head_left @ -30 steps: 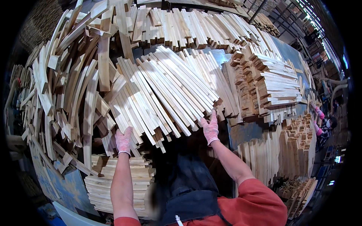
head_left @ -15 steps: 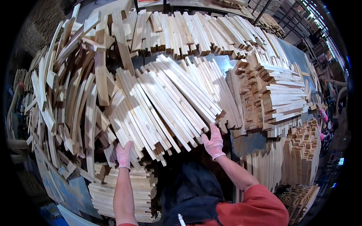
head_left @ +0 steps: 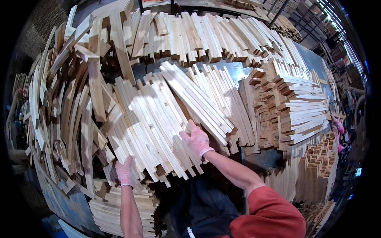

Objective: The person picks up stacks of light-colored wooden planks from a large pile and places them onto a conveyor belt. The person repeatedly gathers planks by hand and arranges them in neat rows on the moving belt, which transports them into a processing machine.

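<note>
A row of pale wooden strips (head_left: 145, 119) lies side by side on the table in front of me, their near ends uneven. My left hand (head_left: 125, 171), in a pink-white knit glove, rests against the near left end of this row with thumb and fingers apart. Against the row's right side is my right hand (head_left: 196, 141), gloved alike, fingers stretched over the outer strips. Just beyond it, a slanting bundle of strips (head_left: 198, 103) lies partly over other strips (head_left: 228, 103).
A jumbled heap of wooden pieces (head_left: 75, 115) rises at the left. Strips line the far side in a long row (head_left: 190, 37). Stacked wood (head_left: 301, 107) stands at the right, with more stacks (head_left: 119, 210) near my left forearm and lower right. Bare metal tabletop (head_left: 238, 71) shows between rows.
My right hand has moved left and slightly up, and a gap has opened between the row and the slanting bundle. The left hand has shifted slightly left and down.
</note>
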`<state>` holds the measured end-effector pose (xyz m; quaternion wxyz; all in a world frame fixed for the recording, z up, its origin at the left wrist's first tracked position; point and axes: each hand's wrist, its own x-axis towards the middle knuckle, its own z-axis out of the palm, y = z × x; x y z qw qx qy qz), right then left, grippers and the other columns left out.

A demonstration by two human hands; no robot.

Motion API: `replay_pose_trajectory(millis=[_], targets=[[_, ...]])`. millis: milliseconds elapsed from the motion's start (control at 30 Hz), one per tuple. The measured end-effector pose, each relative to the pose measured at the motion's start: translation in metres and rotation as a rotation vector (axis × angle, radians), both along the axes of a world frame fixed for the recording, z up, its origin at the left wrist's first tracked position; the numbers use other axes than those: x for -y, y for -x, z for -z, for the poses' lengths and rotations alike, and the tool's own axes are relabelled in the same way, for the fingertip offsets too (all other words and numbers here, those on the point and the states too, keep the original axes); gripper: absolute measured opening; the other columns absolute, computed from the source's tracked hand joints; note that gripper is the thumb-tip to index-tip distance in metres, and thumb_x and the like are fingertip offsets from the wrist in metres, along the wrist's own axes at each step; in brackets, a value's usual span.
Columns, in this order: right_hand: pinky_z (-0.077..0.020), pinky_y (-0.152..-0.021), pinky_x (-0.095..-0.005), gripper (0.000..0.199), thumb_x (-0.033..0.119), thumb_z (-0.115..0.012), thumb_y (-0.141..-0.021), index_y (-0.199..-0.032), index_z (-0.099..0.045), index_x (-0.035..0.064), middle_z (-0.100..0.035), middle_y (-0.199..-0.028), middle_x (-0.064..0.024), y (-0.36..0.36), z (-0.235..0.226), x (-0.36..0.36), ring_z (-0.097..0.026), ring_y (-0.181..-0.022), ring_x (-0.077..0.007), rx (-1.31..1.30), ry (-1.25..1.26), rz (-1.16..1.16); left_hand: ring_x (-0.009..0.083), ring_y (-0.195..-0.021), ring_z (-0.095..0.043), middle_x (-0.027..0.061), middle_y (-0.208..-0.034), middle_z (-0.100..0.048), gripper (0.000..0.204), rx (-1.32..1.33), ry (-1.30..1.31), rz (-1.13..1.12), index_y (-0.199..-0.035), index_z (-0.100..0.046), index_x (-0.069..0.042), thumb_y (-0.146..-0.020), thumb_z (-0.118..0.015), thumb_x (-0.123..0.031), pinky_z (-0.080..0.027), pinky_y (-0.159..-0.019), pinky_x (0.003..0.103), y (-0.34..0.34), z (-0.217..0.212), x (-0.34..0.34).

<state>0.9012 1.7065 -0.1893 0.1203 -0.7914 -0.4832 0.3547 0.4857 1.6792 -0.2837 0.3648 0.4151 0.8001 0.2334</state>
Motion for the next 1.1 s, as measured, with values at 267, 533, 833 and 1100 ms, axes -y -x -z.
replay_pose_trajectory(millis=[267,533,833,1100], targets=[[-0.05,-0.109,-0.0477,0.086,0.056,-0.069,-0.093,-0.156,-0.047,0.0011,-0.063,-0.14,-0.0284,0.007,0.016,0.055,-0.063,-0.128,-0.0421,0.053,-0.181,0.028,0.028,-0.109,-0.066,0.0164,-0.12,-0.068,0.06,-0.01,-0.177,0.036,-0.134,-0.067,-0.003,-0.08,-0.089,-0.019,-0.053,-0.096,0.043,-0.045,-0.084,0.045],[-0.0403,-0.122,-0.0379,0.076,0.026,-0.074,-0.097,-0.159,-0.042,-0.0041,-0.054,-0.156,-0.0252,-0.047,0.091,0.047,-0.052,-0.146,-0.0326,-0.461,-0.432,-0.052,0.0386,-0.116,-0.067,0.0239,-0.126,-0.071,0.063,-0.183,-0.054,0.221,-0.133,-0.066,0.002,-0.092,-0.076,-0.045,-0.051,-0.103,0.045,-0.001,-0.053,0.015],[-0.0317,-0.125,-0.036,0.082,0.011,-0.068,-0.098,-0.169,-0.028,0.0054,-0.035,-0.171,-0.0107,-0.021,0.081,0.023,-0.036,-0.154,-0.0201,-1.106,-0.457,0.122,0.034,-0.104,-0.074,0.0217,-0.114,-0.076,0.062,-0.136,-0.057,0.004,-0.121,-0.072,0.003,-0.087,-0.084,-0.047,-0.055,-0.094,0.043,-0.011,-0.032,0.003],[-0.0244,-0.13,-0.0401,0.09,0.014,-0.07,-0.093,-0.17,-0.024,0.0033,-0.027,-0.175,-0.0135,-0.041,0.055,0.1,-0.027,-0.16,-0.0251,-1.134,-0.395,0.191,0.032,-0.104,-0.074,0.0193,-0.117,-0.074,0.054,-0.181,0.03,0.07,-0.12,-0.072,0.001,-0.08,-0.09,-0.031,-0.057,-0.092,0.043,-0.058,-0.095,0.059]])
